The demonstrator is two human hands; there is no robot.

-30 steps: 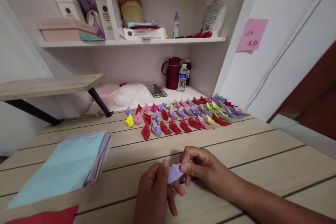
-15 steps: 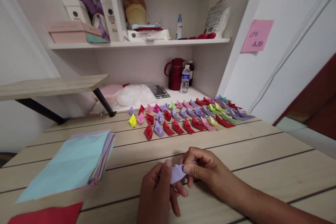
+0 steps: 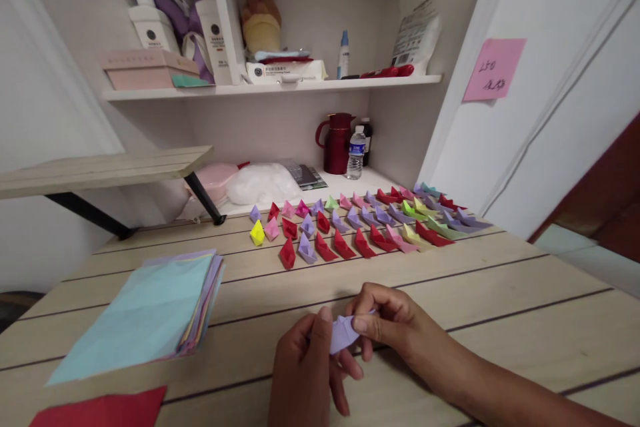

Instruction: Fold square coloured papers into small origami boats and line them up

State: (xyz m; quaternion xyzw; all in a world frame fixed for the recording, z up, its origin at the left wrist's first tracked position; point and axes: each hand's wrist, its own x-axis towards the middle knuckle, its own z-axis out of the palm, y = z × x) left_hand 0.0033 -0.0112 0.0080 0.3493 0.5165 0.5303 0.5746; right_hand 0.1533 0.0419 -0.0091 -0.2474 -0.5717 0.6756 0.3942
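Observation:
Between my two hands, above the near part of the table, is a small folded purple paper boat [image 3: 343, 335]. My left hand [image 3: 309, 360] pinches its left end, thumb on top, with the lower fingers curled loosely beneath. At the other end, my right hand [image 3: 383, 320] grips the paper between thumb and fingers. Part of the boat is hidden behind the fingers. Beyond my hands stand rows of finished paper boats [image 3: 365, 243] in red, purple, pink, yellow and green.
A stack of coloured paper [image 3: 133, 313], light blue on top, lies to the left, with a red sheet [image 3: 103, 410] nearer me. At the back stand a dark red jug [image 3: 337, 145] and a water bottle [image 3: 356, 155]. A raised wooden shelf [image 3: 105, 170] juts over the table's left side.
The whole view has shifted slightly, so things appear a little further right and lower. Both hands keep their hold on the purple paper boat with almost no change.

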